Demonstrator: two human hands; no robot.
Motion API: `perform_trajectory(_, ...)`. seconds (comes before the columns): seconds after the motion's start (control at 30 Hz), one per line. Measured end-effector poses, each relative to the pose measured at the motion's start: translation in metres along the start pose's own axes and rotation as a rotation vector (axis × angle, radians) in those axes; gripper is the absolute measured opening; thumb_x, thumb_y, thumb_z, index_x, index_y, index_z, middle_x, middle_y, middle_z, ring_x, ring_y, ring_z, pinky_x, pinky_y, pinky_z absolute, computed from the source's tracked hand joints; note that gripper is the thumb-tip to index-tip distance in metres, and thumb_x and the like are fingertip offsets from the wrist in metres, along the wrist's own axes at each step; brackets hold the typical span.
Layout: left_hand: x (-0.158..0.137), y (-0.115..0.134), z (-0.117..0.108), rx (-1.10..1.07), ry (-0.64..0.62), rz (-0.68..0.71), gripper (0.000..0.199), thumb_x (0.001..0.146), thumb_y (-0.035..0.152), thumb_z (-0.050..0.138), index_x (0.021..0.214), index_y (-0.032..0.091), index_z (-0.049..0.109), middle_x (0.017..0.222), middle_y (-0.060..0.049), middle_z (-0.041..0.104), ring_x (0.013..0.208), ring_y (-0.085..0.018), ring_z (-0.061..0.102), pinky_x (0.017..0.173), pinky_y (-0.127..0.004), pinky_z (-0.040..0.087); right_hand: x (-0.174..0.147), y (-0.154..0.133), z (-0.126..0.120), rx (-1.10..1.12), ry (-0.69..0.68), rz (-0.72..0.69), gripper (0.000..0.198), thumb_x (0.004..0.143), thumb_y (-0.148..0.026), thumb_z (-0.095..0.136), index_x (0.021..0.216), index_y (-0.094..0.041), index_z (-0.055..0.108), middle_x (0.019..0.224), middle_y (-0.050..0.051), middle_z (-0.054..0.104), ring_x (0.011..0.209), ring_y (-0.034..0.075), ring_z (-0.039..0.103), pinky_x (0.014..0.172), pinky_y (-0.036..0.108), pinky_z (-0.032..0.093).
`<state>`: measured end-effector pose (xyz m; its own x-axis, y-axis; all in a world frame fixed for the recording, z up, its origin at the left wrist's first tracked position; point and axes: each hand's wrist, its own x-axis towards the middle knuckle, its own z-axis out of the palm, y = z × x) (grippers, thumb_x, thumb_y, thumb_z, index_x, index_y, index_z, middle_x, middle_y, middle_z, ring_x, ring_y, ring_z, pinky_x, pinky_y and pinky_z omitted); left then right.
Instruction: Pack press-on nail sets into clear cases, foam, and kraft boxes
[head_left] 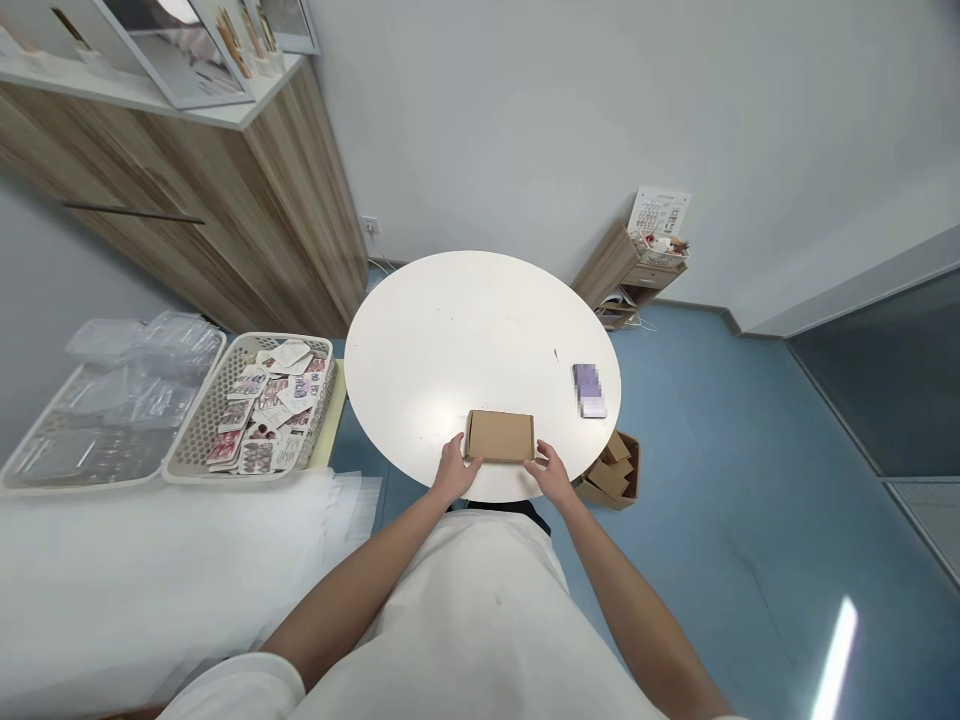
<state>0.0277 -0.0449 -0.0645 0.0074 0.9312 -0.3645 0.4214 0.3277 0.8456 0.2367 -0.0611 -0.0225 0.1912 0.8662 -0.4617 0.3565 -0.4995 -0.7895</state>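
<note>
A brown cardboard box point(500, 436) lies flat on the white table point(465, 340), near its front edge. The left hand point(456, 472) and right hand point(551, 474) bracket its near corners, fingers parted from thumbs; whether they grip, I cannot tell. A blurred purple item point(588, 388) lies farther right.

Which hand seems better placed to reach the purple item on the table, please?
Probably the right hand: the purple item lies nearer it; the left hand is at the left end of the cardboard box.
</note>
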Motion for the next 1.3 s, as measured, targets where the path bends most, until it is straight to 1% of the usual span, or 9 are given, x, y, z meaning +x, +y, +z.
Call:
perform_trajectory(0.2,0.003,0.002,-0.004,0.003,0.022,-0.054,0.063,0.077,0.048,0.044,0.131,0.019,0.027,0.123,-0.015,0.041,0.114,-0.025,0.041,0.086,-0.036,0.038,0.002,-0.006,-0.005,0.030,-0.098,0.125,0.072,0.069,-0.051,0.053,0.132,-0.027,0.026,0.132,0.011,0.034,0.078,0.016,0.061,0.067,0.031,0.048)
perform_trajectory(0.33,0.009,0.005,-0.008,0.051,0.022,-0.090,0.065,0.074,0.049,0.048,0.130,0.021,0.030,0.120,-0.014,0.043,0.106,-0.025,0.047,0.085,-0.037,0.039,0.014,-0.020,-0.006,0.143,-0.235,0.185,0.070,0.071,-0.053,0.052,0.132,-0.034,0.023,0.134,0.008,0.032,0.082,0.017,0.060,0.068,0.033,0.048)
perform_trajectory(0.43,0.013,0.010,-0.007,0.056,0.011,-0.037,0.062,0.072,0.040,0.054,0.127,0.020,0.034,0.112,-0.012,0.049,0.102,-0.024,0.049,0.080,-0.035,0.043,0.022,-0.028,-0.006,0.311,-0.377,0.204,0.067,0.071,-0.051,0.052,0.130,-0.038,0.023,0.135,0.005,0.031,0.090,0.018,0.058,0.070,0.033,0.048)
perform_trajectory(0.6,0.010,0.044,0.016,-0.103,-0.036,0.030,0.062,0.073,0.027,0.053,0.129,0.024,0.028,0.114,-0.009,0.051,0.098,-0.019,0.052,0.073,-0.030,0.047,0.021,-0.026,-0.035,0.412,-0.389,0.126,0.063,0.071,-0.048,0.054,0.127,-0.041,0.025,0.138,0.001,0.024,0.098,0.018,0.054,0.075,0.033,0.047)
perform_trajectory(0.7,0.002,0.078,0.056,-0.132,-0.119,0.050,0.064,0.075,0.031,0.052,0.132,0.030,0.021,0.119,-0.007,0.049,0.095,-0.019,0.054,0.074,-0.032,0.048,0.014,-0.010,-0.081,0.385,-0.278,-0.005,0.065,0.069,-0.043,0.058,0.126,-0.040,0.026,0.137,0.002,0.024,0.095,0.017,0.054,0.079,0.035,0.045)
perform_trajectory(0.87,-0.001,0.127,0.160,-0.044,-0.295,0.100,0.076,0.073,0.036,0.057,0.135,0.030,0.014,0.127,-0.010,0.037,0.104,-0.021,0.050,0.083,-0.033,0.044,0.010,0.052,-0.181,0.287,0.134,-0.087,0.081,0.061,-0.036,0.065,0.130,-0.032,0.023,0.130,0.007,0.023,0.111,0.020,0.043,0.090,0.033,0.041)
perform_trajectory(0.97,0.004,0.152,0.223,0.057,-0.445,0.112,0.073,0.073,0.037,0.057,0.134,0.027,0.019,0.121,-0.011,0.041,0.106,-0.022,0.048,0.085,-0.035,0.043,0.008,0.102,-0.230,0.306,0.269,-0.008,0.078,0.062,-0.034,0.063,0.130,-0.031,0.025,0.124,0.007,0.028,0.112,0.021,0.042,0.090,0.034,0.041)
perform_trajectory(1.1,0.013,0.178,0.298,0.185,-0.609,0.202,0.064,0.073,0.033,0.058,0.130,0.024,0.030,0.107,-0.009,0.049,0.108,-0.022,0.043,0.087,-0.036,0.041,0.000,0.157,-0.268,0.423,0.404,0.173,0.084,0.060,-0.034,0.064,0.132,-0.030,0.022,0.123,0.008,0.031,0.105,0.021,0.049,0.087,0.035,0.043)
perform_trajectory(1.3,0.025,0.199,0.381,0.257,-0.758,0.209,0.062,0.068,0.029,0.063,0.124,0.022,0.039,0.104,-0.009,0.049,0.096,-0.019,0.050,0.087,-0.037,0.041,-0.002,0.193,-0.307,0.512,0.518,0.358,0.098,0.057,-0.038,0.067,0.137,-0.025,0.011,0.132,0.011,0.024,0.098,0.021,0.054,0.093,0.035,0.039)
